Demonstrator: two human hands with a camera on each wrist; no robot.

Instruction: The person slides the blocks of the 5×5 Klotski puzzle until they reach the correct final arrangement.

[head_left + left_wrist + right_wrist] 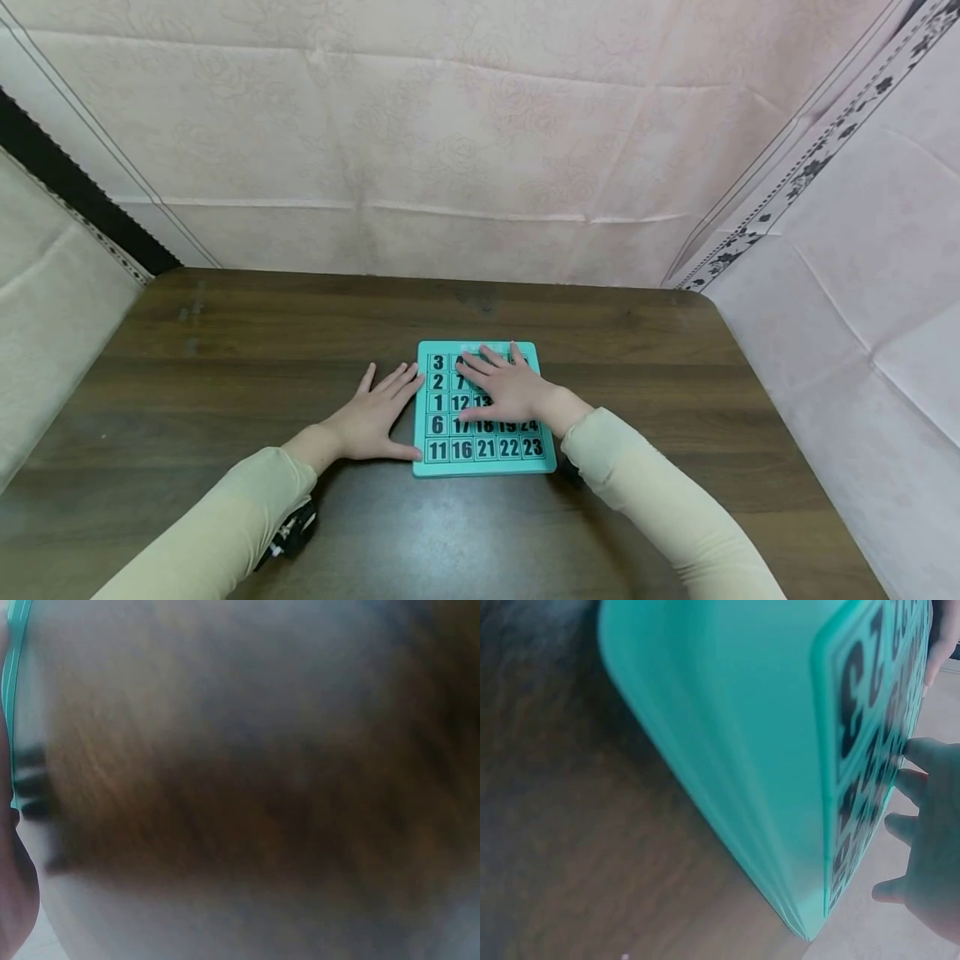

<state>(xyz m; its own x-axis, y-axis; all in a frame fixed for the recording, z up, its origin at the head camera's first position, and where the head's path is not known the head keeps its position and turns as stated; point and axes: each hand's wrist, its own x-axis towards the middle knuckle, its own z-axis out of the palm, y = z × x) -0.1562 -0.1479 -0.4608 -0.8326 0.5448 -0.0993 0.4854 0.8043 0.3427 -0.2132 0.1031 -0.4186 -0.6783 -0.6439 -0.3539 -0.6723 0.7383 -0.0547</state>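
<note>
**Pressing number tiles on a teal sliding puzzle**

Lying flat at the lower centre of the head view, the teal sliding number puzzle (484, 408) sits on the dark wooden table (225, 375), with its bottom row reading 11, 16, 21, 22, 23 and its left column reading 3, 2, 1, 6, 11.

The right hand (507, 388) rests palm down on the upper right part of the tile field. Its fingers (474, 363) are straight and slightly spread, pointing toward the upper left of the frame and covering several tiles; nothing is gripped. In the right wrist view, the fingertips (919, 754) touch the printed tiles at the right edge of the frame, and the puzzle's smooth teal border (727, 750) fills the centre, with the numeral 23 legible at the upper right.

The left hand (377, 418) lies flat on the table just left of the puzzle. Its fingers (397, 382) are extended and close together, and its thumb lies along the puzzle's left edge near tile 11. It holds nothing.

The left wrist view is strongly blurred: only brown table surface and a thin teal strip at the upper left edge are distinguishable.

Pale pink patterned cloth (480, 150) hangs behind and beside the table. Both forearms wear cream sleeves (660, 500).
</note>
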